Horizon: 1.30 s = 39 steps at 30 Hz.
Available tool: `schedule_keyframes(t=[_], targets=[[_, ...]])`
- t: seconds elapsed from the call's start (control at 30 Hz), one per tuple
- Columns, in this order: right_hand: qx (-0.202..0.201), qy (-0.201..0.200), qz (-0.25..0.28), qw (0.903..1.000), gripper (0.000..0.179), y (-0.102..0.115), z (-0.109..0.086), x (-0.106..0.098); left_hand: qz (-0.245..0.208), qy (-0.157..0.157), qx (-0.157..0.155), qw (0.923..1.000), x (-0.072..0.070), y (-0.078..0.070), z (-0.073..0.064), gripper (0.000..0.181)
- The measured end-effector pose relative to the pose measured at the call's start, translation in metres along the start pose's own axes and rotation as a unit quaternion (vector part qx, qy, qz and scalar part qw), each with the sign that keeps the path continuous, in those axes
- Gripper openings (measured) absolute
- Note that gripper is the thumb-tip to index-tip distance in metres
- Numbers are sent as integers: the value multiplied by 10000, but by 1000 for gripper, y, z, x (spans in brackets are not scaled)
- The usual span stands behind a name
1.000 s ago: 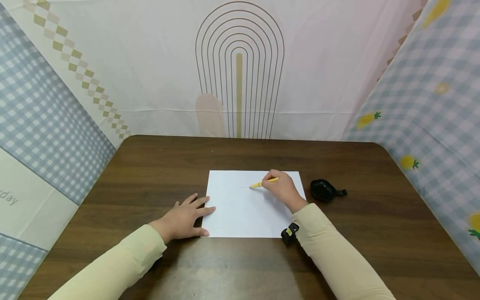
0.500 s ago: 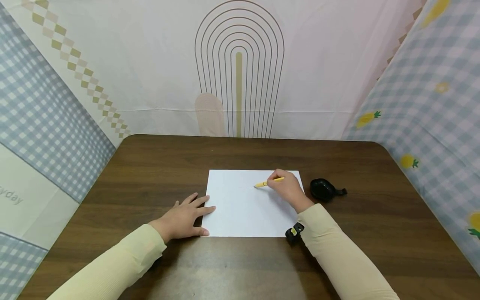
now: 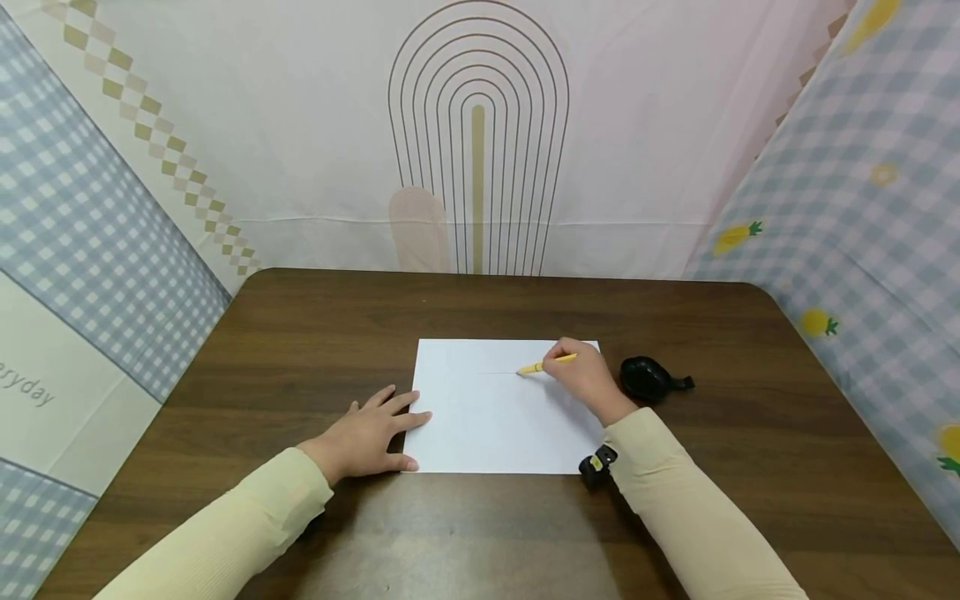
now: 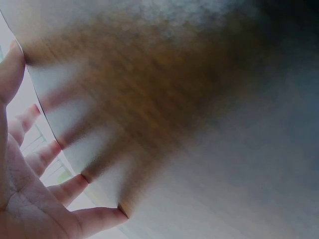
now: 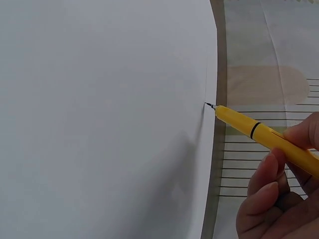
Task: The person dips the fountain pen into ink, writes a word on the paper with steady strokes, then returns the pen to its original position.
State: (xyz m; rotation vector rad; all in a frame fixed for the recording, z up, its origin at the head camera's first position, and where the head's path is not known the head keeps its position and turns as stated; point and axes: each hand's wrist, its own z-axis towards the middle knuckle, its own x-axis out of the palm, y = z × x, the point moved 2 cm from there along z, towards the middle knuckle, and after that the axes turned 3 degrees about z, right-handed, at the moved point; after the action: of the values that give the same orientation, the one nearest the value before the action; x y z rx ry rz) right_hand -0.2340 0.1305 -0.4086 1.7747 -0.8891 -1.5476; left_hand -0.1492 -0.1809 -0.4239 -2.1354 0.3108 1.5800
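Observation:
A white sheet of paper (image 3: 480,425) lies flat on the dark wooden table (image 3: 337,333). My right hand (image 3: 588,379) pinches a yellow fountain pen (image 3: 546,365) between thumb and fingers. In the right wrist view the dark nib of the fountain pen (image 5: 234,119) meets the paper (image 5: 109,99) at the end of a thin, faint straight line. My left hand (image 3: 367,437) lies with its fingers spread, fingertips on the sheet's left edge. The left wrist view shows that hand (image 4: 35,194) with straight fingertips touching a surface.
A small black object with a short stem (image 3: 648,380), its kind unclear, sits right of the paper. A black wrist camera (image 3: 597,467) hangs at the right cuff. Behind the table stands a patterned white cloth (image 3: 315,125), with a checkered blue cloth (image 3: 862,233) at the right.
My right hand has slid to the right with the fountain pen, and the thin line on the paper has grown longer. The left hand stays in place.

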Motion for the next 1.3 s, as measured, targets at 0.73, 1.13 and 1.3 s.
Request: schedule_keyframes(t=[0.73,1.13,1.3], targets=[[161,53,-219,9996,13,-6,-4,-15,-53,1,13,10000,0,-1,-1,70],[315,16,-170,9994,13,-12,-4,-22,-50,29,-21,10000,-1,-1,-1,69],[259,-11,-197,9995,14,-14,-4,-26,-28,13,-17,10000,1,0,-1,69]])
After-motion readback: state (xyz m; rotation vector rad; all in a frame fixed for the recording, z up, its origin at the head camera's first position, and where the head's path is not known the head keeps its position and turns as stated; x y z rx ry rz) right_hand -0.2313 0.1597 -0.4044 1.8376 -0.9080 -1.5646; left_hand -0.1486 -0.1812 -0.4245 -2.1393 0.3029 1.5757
